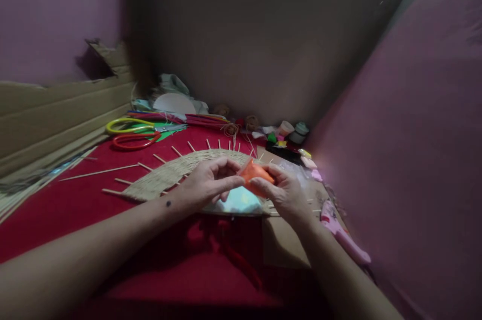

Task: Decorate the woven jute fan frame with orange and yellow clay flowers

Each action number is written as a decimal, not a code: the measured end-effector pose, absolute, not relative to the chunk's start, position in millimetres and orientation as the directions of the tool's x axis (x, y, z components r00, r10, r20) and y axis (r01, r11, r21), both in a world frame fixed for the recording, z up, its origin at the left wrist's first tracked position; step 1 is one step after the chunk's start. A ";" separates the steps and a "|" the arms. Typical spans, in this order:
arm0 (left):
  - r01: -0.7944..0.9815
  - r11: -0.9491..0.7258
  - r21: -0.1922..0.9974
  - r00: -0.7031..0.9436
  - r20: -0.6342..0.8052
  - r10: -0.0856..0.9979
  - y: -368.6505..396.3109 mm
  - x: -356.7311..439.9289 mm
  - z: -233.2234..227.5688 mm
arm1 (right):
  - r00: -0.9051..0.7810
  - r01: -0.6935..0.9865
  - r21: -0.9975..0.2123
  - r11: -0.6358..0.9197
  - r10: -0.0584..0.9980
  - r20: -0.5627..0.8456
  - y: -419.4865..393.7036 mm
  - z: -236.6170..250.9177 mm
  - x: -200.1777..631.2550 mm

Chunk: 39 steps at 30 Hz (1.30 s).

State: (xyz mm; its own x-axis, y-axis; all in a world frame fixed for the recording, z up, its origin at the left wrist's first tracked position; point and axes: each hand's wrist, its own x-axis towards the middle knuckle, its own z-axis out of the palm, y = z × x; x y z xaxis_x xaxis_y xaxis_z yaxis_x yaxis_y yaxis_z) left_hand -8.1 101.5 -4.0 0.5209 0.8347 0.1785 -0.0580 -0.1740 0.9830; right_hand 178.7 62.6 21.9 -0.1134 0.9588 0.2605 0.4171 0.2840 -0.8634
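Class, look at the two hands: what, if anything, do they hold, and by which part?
Both hands pinch a small orange piece: the left hand at its left end, the right hand along its right side and underside, using the fingers.

Two bare forearms, no sleeves, left grip [206, 184] unadorned (small dark wrist mark), right grip [288, 192] ringless

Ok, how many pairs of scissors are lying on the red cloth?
2. The yellow-handled scissors lie at the far left by the cardboard, and the red-handled scissors sit just in front of them. The clutter behind may hide others.
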 end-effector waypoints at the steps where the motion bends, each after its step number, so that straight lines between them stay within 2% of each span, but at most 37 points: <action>1: -0.042 -0.180 0.983 0.523 0.175 0.834 100.3 -8.5 -3.0 | -0.118 0.382 -0.879 0.287 0.958 0.261 62.5 16.1 177.3; 5: -0.021 -0.152 0.988 0.499 0.142 0.855 98.5 -10.7 -1.7 | -0.130 0.245 -0.923 0.298 0.953 0.274 68.5 1.0 175.3; 12: 0.034 -0.061 0.998 0.546 0.032 0.837 98.4 -11.2 0.4 | -0.141 0.279 -0.915 0.290 0.955 0.260 70.5 0.5 182.7; 19: 0.205 0.039 0.978 0.696 -0.174 0.696 95.5 -9.0 14.8 | -0.186 0.109 -0.986 0.127 0.977 0.105 63.7 -12.2 191.0; 23: 0.226 -0.005 0.974 0.694 -0.157 0.702 93.3 -8.6 15.4 | -0.209 0.016 -0.998 0.058 0.976 0.054 62.9 -17.0 193.5; 27: 0.252 -0.020 0.968 0.670 -0.159 0.725 94.6 -10.1 11.6 | -0.206 0.023 -0.997 0.080 0.976 0.073 62.9 -19.1 192.0; 33: 0.161 0.015 0.987 0.647 -0.117 0.754 93.7 -11.0 10.6 | -0.188 0.055 -0.992 0.111 0.977 0.099 59.4 -16.3 186.1; 36: 0.133 0.005 0.991 0.668 -0.093 0.738 92.3 -10.2 9.2 | -0.149 0.103 -0.989 0.109 0.985 0.093 57.9 -16.0 182.8; 39: 0.122 -0.015 0.992 0.677 -0.072 0.732 91.7 -9.4 7.3 | -0.107 0.068 -0.993 0.100 0.990 0.093 57.5 -17.1 180.2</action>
State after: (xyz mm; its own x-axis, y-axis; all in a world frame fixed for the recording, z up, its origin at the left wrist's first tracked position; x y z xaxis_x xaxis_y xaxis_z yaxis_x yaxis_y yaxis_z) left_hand -9.4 91.7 7.3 0.6774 0.7320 -0.0725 0.1222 -0.0148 0.9924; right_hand 180.2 57.5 -17.1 -0.1070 0.9899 0.0928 0.0681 0.1004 -0.9926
